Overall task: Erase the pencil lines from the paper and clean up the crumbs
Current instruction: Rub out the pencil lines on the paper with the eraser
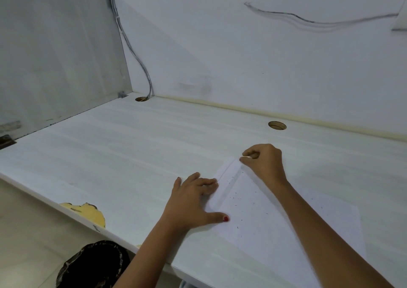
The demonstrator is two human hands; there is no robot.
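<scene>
- Paper [275,221]: one white sheet, laid flat on the near right part of the desk [110,155], turned at an angle to the desk's front edge. Its left margin is raised into a narrow fold or ridge running from the near side to the far corner.
- Pencil lines: none can be made out on the visible part of the sheet. Erasing is judged largely or wholly done, though faint marks could be lost at this resolution.
- Crumbs [233,197]: small dark specks scattered over the left and middle of the sheet, thickest just beside the raised margin. None have been gathered, so clean-up is judged the part still outstanding.
- Left hand [193,202]: spread flat with fingers straight, laid across the sheet's left edge. The thumb is pressed onto the paper, and nothing is gripped.
- Right hand [264,162]: fingers curled, with thumb and forefinger pinched together at the sheet's far corner. The corner itself appears to be held, but a small eraser between the fingertips cannot be ruled out.
- Eraser: not identified with certainty anywhere.
- Surroundings: a cable hole [277,125] beyond the right hand; a chipped patch [88,210] on the desk's front edge.
</scene>
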